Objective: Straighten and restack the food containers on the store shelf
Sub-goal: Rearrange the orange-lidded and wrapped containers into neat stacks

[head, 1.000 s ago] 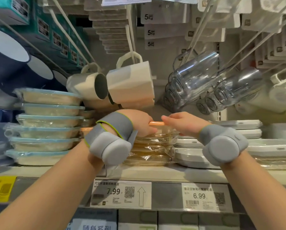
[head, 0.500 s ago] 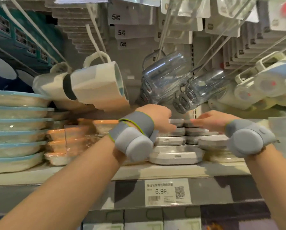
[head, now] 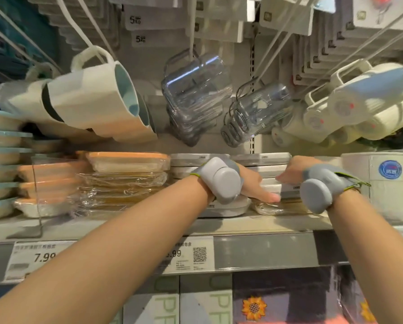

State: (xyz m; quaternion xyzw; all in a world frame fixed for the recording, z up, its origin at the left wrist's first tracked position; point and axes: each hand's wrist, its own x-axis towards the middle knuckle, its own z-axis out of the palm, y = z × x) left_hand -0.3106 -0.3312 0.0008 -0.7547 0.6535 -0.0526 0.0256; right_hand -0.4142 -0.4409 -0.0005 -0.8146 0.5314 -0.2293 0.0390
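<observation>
Two stacks of flat white containers point(head: 261, 157) stand mid-shelf. My left hand point(head: 254, 183) lies between them, fingers stretched flat and pointing right, resting on the lowest white container point(head: 228, 208). My right hand point(head: 290, 173) is curled around the left end of a white container point(head: 289, 190) in the right stack. Grey wrist devices hide part of both hands. Left of them sits a stack of orange-lidded containers point(head: 125, 160) in wrinkled plastic wrap, and at the far left a stack of blue-lidded containers point(head: 2, 152).
Cream mugs point(head: 88, 101), clear mugs point(head: 195, 94) and white mugs point(head: 359, 106) hang on pegs just above the stacks. A white box point(head: 392, 183) stands at the right. A clear divider point(head: 38, 195) separates the stacks at left. Price tags run along the shelf edge point(head: 261, 253).
The view swung right. Both hands left the orange-lidded stack, moved right to the white containers and dropped lower; the left hand has flattened out and the right has closed on a white container.
</observation>
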